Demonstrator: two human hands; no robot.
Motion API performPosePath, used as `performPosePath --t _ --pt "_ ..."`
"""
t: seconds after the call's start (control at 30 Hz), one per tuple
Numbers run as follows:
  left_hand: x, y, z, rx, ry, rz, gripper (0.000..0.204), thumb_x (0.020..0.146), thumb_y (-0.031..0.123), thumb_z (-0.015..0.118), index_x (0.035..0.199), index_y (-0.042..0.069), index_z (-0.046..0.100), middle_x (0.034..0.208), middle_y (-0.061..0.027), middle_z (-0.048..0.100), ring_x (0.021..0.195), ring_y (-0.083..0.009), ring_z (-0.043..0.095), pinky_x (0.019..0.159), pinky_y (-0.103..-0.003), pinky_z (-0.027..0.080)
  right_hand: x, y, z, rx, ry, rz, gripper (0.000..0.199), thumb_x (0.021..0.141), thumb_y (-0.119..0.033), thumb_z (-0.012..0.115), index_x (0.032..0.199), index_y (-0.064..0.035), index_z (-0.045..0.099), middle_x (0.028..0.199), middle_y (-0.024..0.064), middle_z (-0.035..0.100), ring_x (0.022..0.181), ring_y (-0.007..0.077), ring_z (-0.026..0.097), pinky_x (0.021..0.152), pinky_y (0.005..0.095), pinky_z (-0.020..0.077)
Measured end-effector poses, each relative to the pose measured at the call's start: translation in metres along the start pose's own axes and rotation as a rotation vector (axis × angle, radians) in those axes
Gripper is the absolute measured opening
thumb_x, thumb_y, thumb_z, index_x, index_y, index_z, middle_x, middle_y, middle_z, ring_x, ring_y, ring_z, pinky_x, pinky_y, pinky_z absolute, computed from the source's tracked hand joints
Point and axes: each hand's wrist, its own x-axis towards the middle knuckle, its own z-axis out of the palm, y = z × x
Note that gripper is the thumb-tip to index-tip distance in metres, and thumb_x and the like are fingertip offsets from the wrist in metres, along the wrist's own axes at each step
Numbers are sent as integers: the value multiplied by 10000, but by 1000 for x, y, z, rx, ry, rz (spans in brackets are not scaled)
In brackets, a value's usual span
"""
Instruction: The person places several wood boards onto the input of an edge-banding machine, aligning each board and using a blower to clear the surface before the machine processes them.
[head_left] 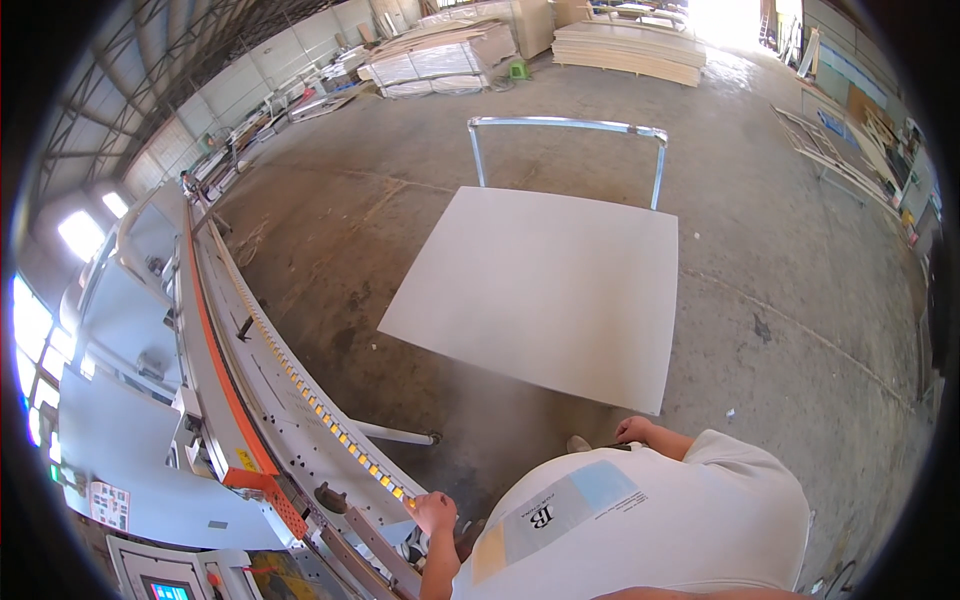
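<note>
At the near end of a long edge-working machine, my left hand lies with bent fingers on its rail of yellow rollers. My right hand is held in front of my waist, near the closest corner of a large white panel. Its fingers are curled, and whether anything is in them does not show. The panel lies flat, with a metal tube frame standing upright at its far edge. What bears the panel underneath is hidden.
An orange strip runs along the machine, and a control panel with a lit screen stands at lower left. A support bar juts from the machine toward my feet. Stacked boards stand far back; frames lie at right.
</note>
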Motion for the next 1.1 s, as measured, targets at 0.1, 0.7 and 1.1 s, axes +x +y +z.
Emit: performPosePath --t 0.1,0.7,1.1 --pt "0 -1 1 37 -14 -2 199 897 296 696 842 161 831 841 -63 761 976 -239 707 1324 -563 176 -1 -1 0 7 -15 -25 272 819 -333 878 1007 -137 863 915 29 821 818 137 763 800 308 618" --pt "0 0 0 25 -5 -8 211 908 276 686 825 140 824 846 -77 768 970 -235 713 1323 -560 168 -19 -34 -17 27 -53 40 335 860 -402 830 1060 -135 863 943 54 828 872 161 784 844 319 623" --pt "1 -6 11 35 12 12 218 914 293 689 833 141 823 836 -88 761 951 -249 716 1305 -574 201 -19 -26 -12 -91 -7 -54 317 827 -367 839 1094 -200 866 1041 34 829 916 185 782 874 340 620"
